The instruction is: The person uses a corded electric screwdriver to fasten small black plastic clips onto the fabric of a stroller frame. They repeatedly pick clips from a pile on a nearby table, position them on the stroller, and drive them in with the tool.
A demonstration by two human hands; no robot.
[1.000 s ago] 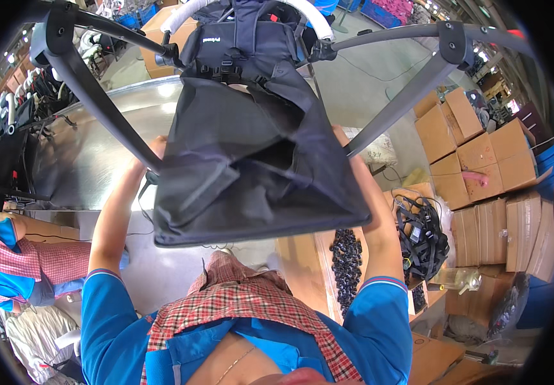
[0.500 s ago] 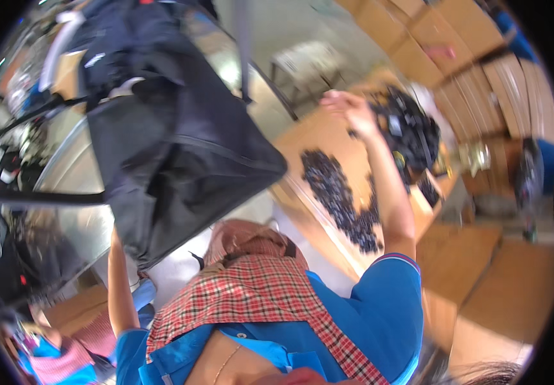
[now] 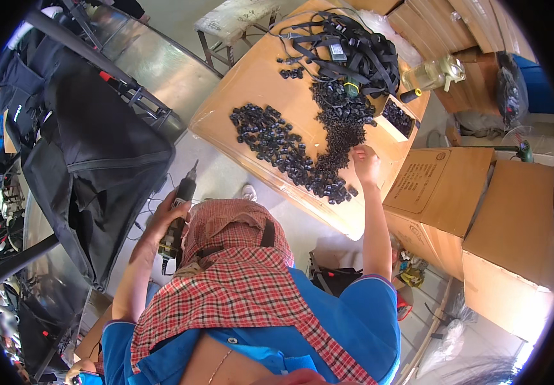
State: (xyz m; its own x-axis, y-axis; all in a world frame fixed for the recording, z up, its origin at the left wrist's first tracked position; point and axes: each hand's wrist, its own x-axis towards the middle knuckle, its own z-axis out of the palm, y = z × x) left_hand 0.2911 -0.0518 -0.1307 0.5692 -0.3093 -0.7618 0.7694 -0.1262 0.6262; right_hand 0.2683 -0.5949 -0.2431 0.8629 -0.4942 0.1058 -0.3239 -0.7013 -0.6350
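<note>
My left hand (image 3: 162,217) is wrapped round a dark electric screwdriver (image 3: 186,190), its bit pointing up and away from me. The tool is beside the checked apron at my left. My right hand (image 3: 366,165) is over the cardboard-covered table (image 3: 219,119), fingers curled together at the edge of a heap of tiny black screws (image 3: 346,136). Whatever those fingers hold is hidden. Left of the screws lies a spread of small black plastic parts (image 3: 270,138). A black fabric bag (image 3: 97,141) hangs on a metal frame farther left.
Black straps (image 3: 360,51) lie tangled at the table's far end. A small open box (image 3: 397,119) of dark parts and a clear bottle (image 3: 434,72) stand at its right. Large cartons (image 3: 443,186) rise beyond the table's right edge. A stool (image 3: 235,22) stands behind.
My left hand has come out from beneath the bag and now shows the screwdriver. My right hand has drawn back toward me to the screws. The bag appears farther left.
</note>
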